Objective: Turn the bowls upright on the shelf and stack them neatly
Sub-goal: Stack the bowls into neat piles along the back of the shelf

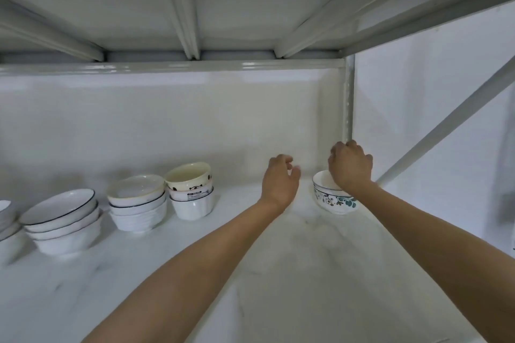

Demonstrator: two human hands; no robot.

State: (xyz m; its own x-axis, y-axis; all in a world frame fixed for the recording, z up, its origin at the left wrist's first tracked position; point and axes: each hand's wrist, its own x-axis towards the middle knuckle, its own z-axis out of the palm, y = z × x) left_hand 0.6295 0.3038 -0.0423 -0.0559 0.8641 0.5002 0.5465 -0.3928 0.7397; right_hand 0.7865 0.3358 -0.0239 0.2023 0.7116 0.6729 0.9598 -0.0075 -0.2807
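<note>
A white bowl with a green flower pattern (331,200) stands upright at the back right of the marble-look shelf (278,273). My right hand (351,166) hovers over its rim with curled fingers; whether it touches the bowl is unclear. Just left of that bowl, my left hand (280,179) is raised, fingers loosely apart and holding nothing. Three upright stacks stand to the left: a cream bowl with panda marks on top (191,189), a white stack (138,202) and a dark-rimmed stack (62,220).
Part of another stack (8,228) shows at the left edge. A white upright post (348,103) stands behind my right hand, and a diagonal brace (446,125) runs on the right. The upper shelf's underside (195,8) hangs overhead.
</note>
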